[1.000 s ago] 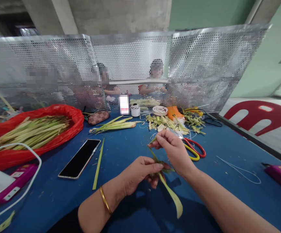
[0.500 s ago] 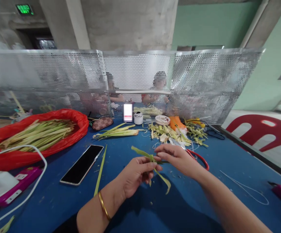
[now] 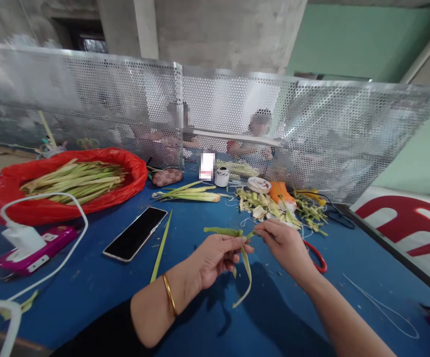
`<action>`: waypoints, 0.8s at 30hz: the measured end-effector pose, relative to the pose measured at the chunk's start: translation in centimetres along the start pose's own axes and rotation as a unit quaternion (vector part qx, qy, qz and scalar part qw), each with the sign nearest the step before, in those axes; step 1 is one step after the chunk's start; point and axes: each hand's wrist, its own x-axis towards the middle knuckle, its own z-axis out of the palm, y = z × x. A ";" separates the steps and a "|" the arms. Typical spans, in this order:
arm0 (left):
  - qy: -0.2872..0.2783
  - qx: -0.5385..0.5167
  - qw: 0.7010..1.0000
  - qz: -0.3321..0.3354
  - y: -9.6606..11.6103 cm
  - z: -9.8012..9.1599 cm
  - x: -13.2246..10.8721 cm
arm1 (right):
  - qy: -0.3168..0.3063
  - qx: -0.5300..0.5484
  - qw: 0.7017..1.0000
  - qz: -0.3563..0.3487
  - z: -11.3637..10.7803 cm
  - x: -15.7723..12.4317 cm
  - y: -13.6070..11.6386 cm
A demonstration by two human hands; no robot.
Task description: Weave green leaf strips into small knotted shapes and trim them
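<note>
Over the blue table my left hand (image 3: pixel 220 258) pinches a folded green leaf strip (image 3: pixel 224 231) between thumb and fingers. One pale end of the strip hangs down in a curve below the fingers. My right hand (image 3: pixel 280 240) is closed at the strip's other end, thumb and fingertips pressed together on it. Under and behind my right hand, the red handle of what looks like scissors (image 3: pixel 319 259) shows; the rest is hidden. A single long leaf strip (image 3: pixel 162 244) lies flat to the left of my left hand, beside a black-screened phone (image 3: pixel 136 233).
A red plastic bag (image 3: pixel 137 171) full of long leaves lies at left, near a purple power strip (image 3: pixel 36 253) and white cable. Behind my hands are a leaf bundle (image 3: pixel 190 193), a scrap pile (image 3: pixel 267 203) and a tape roll (image 3: pixel 258 185). Two people sit beyond the perforated metal screen (image 3: pixel 218 99).
The camera view has tilted and shifted. My right fingers have closed on the strip's right end, pulling it out straighter, and the hanging end now curves down and back to the left.
</note>
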 end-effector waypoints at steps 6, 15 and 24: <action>0.010 0.002 1.000 0.017 0.3 0.1 0.0 | 0.087 -0.070 0.994 -0.017 0.6 -0.3 -0.3; 0.060 0.040 0.990 0.121 0.6 -0.1 0.1 | -0.112 0.210 0.965 0.113 1.3 -1.1 -3.6; 0.112 0.041 0.981 0.150 0.3 -0.1 0.3 | -0.126 0.109 0.985 0.052 0.4 -0.9 -2.8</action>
